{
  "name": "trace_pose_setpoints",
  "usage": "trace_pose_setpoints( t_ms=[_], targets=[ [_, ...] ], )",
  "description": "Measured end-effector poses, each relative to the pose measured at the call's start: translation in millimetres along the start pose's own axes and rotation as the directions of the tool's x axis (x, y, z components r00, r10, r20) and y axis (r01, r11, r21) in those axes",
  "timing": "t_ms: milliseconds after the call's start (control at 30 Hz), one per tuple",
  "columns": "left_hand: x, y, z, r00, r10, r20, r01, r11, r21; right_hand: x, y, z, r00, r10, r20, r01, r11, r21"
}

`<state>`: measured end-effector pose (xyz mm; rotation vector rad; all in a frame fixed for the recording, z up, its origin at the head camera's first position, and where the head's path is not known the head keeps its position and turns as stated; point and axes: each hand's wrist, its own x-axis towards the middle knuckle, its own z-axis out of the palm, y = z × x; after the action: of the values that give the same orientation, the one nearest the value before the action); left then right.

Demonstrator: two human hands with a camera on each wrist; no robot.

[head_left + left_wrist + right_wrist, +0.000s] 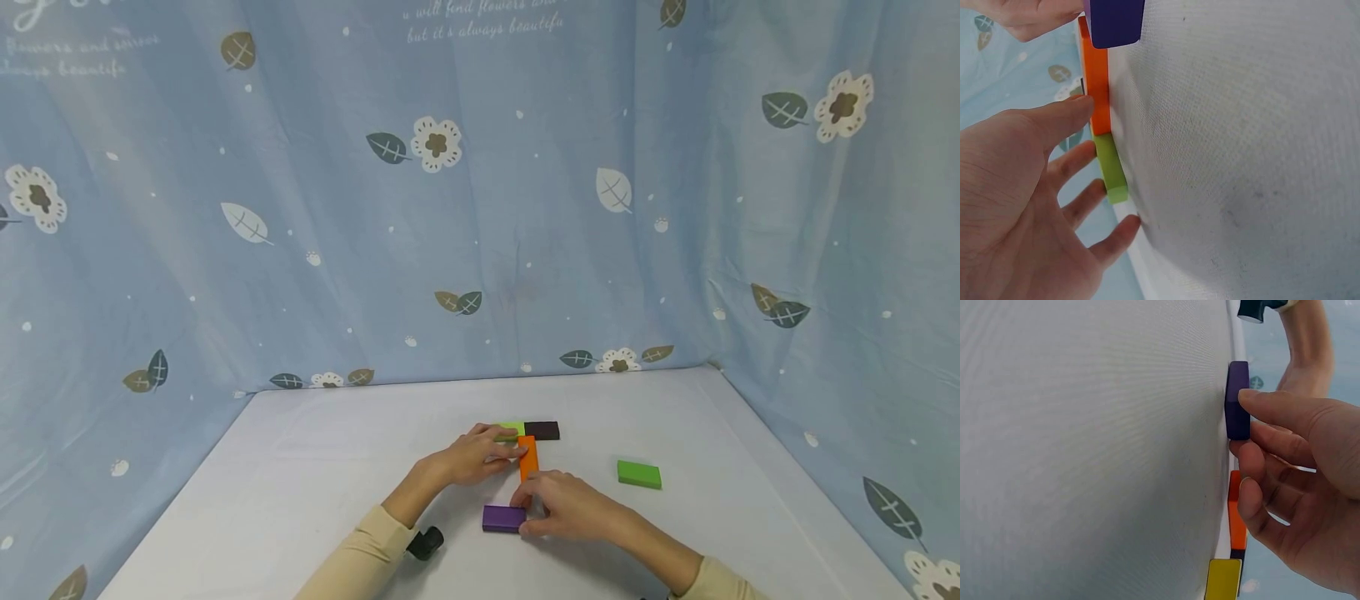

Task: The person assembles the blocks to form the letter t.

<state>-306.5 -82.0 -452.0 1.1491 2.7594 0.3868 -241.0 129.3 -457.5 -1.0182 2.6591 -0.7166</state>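
Note:
A purple block (503,518) lies near the front of the white table, its right end pinched between the thumb and fingers of my right hand (566,505). Beyond it, an orange block (529,455) points away from me. At its far end, a light green block (512,427) and a black block (542,431) lie end to end, crosswise to it. My left hand (474,455) is on the left side of these, fingers spread. In the left wrist view its thumb touches the orange block (1099,87), and other fingertips are at the light green block (1110,165).
A separate green block (639,474) lies to the right of my right hand. A black device (426,543) is at my left wrist. Blue patterned cloth (480,208) hangs behind the table and along both sides.

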Motion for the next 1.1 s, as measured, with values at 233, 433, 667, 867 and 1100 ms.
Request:
trace_pose_setpoints(
  t_ms=[233, 433, 667, 867, 1100],
  targets=[
    [0.3, 0.0, 0.7, 1.000, -0.018, 0.008, 0.018, 1.000, 0.000, -2.3, -1.3, -0.7, 1.000, -0.009, 0.010, 0.010, 1.000, -0.004],
    [0.2, 0.4, 0.0, 1.000, -0.015, 0.009, 0.015, 1.000, -0.006, -4.4, -2.1, -2.7, 1.000, -0.007, 0.021, 0.007, 1.000, 0.009],
    [0.6, -0.9, 0.9, 1.000, -0.018, 0.009, 0.018, 1.000, -0.018, -6.9, 1.4, -7.5, 1.000, -0.017, 0.010, 0.016, 0.999, 0.030],
    [0.6, -1.1, 1.6, 1.000, -0.026, 0.011, 0.026, 0.999, -0.020, -9.0, 4.3, -10.8, 0.999, -0.032, 0.006, 0.032, 0.999, 0.043],
    [0.4, -1.0, 1.9, 1.000, -0.018, 0.008, 0.018, 1.000, -0.013, -13.2, 7.1, -14.6, 0.999, -0.034, 0.001, 0.034, 0.998, 0.055]
  ],
)
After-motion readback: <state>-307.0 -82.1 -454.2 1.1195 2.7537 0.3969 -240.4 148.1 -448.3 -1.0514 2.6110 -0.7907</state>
